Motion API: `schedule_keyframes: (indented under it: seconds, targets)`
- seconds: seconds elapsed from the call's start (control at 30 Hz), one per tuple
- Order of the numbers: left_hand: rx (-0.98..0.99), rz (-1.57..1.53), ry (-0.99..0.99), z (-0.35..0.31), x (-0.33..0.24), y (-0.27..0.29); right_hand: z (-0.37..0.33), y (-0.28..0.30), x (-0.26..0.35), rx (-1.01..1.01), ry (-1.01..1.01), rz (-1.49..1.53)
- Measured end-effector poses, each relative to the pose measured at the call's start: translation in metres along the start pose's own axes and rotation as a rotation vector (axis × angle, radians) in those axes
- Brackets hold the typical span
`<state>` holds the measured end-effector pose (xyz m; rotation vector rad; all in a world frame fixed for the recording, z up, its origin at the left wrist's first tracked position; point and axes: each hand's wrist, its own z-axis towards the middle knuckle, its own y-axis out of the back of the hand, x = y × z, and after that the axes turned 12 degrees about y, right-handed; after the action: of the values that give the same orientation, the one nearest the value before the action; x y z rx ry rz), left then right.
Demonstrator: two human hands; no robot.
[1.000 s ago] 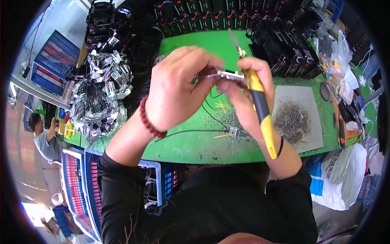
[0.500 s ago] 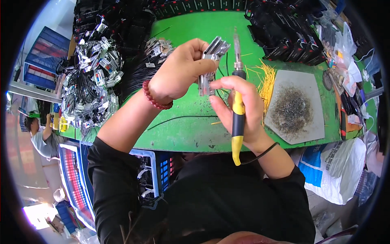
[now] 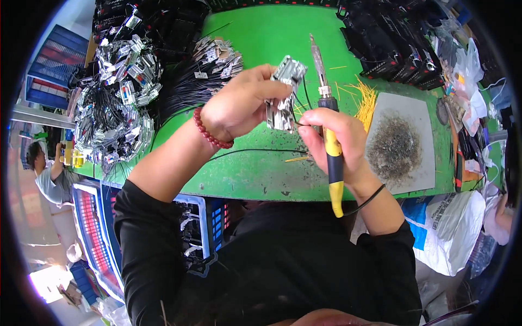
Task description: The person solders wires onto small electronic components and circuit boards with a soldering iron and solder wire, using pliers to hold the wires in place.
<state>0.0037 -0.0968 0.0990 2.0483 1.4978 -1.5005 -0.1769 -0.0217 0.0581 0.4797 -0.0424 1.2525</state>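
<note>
My left hand (image 3: 236, 106), with a red bead bracelet at the wrist, is closed around a shiny silver metal housing (image 3: 290, 70) above the middle of the bench. Thin black wires (image 3: 305, 91) run from the housing toward my right hand (image 3: 350, 138). That hand grips a soldering iron (image 3: 336, 168) with a yellow and black handle, its metal tip pointing up and away from me. My right thumb and forefinger pinch close to a black wire beside the housing. Whether the iron's handle rests fully in the palm is partly hidden.
A grey board (image 3: 391, 103) bearing dark crumbs lies right, beside thin yellow strands (image 3: 367, 106). Wired silver housings (image 3: 117, 127) are heaped left, with a second wired bundle (image 3: 217, 57) nearer. Black racks (image 3: 394, 54) stand far right. Another person (image 3: 48, 174) sits far left.
My right hand has moved slightly right with the soldering iron, away from the housing. The housing has turned in my left hand, showing more of its face.
</note>
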Motion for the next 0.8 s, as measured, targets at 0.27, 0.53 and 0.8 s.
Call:
schedule_keyframes:
  seconds: [0.27, 0.53, 0.8]
  targets:
    - [-0.439, 0.151, -0.568, -0.008, -0.025, 0.095, 0.004, 0.04, -0.022, 0.262, -0.164, -0.224]
    - [-0.859, 0.471, -0.254, -0.026, 0.108, 0.122, -0.066, 0.019, -0.005, 0.4, -0.419, -0.188]
    - [-1.027, 1.52, -0.727, -0.034, 0.099, 0.067, -0.103, 0.004, 0.018, 0.121, -0.638, 0.087]
